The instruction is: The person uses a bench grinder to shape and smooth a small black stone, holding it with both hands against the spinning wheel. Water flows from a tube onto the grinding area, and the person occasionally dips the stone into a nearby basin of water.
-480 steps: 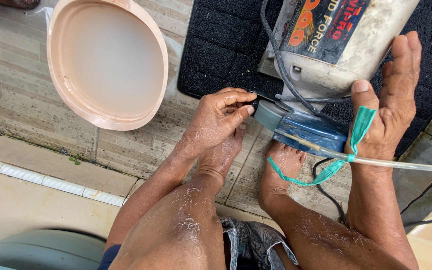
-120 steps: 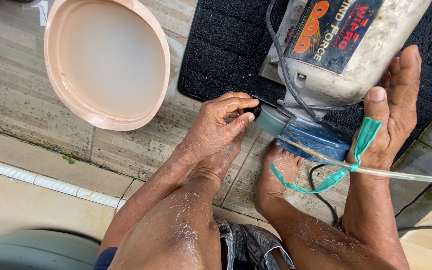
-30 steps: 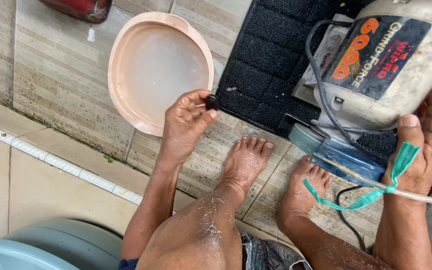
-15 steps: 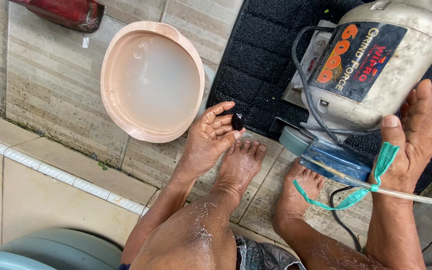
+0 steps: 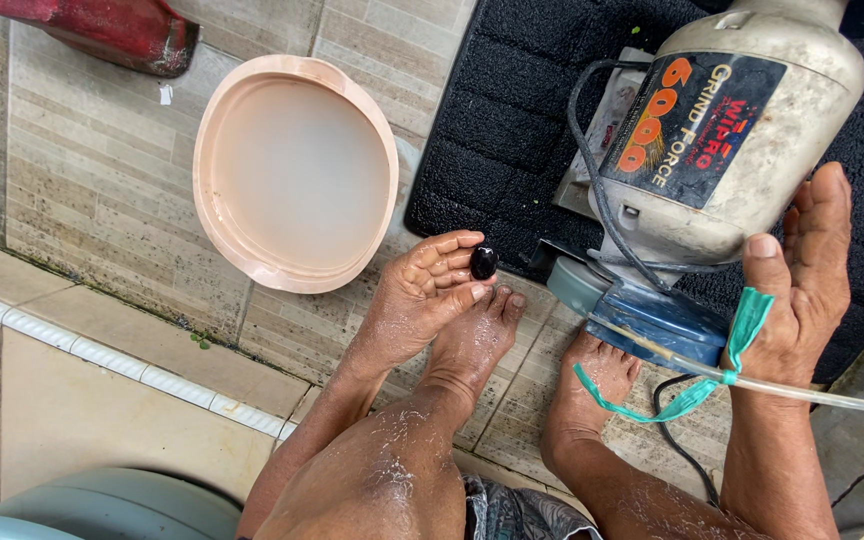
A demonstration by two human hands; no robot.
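Note:
My left hand is turned palm up and pinches a small, shiny black stone between thumb and fingertips, just left of the grinder's wheel. The bench grinder is a grey motor with a dark label, resting on a black mat. My right hand rests open against the grinder's right side, next to a clear thin tube tied with a teal strip. Both my bare feet sit on the tiles below the wheel.
A pink basin of cloudy water stands on the tiled floor to the left of my left hand. A red object lies at the top left. A grey-blue rounded seat edge shows at the bottom left. A black cable runs by my right foot.
My left hand left the grinder wheel, swung to the basin with the black stone, then came back toward the wheel and turned palm up. My right hand stayed on the grinder.

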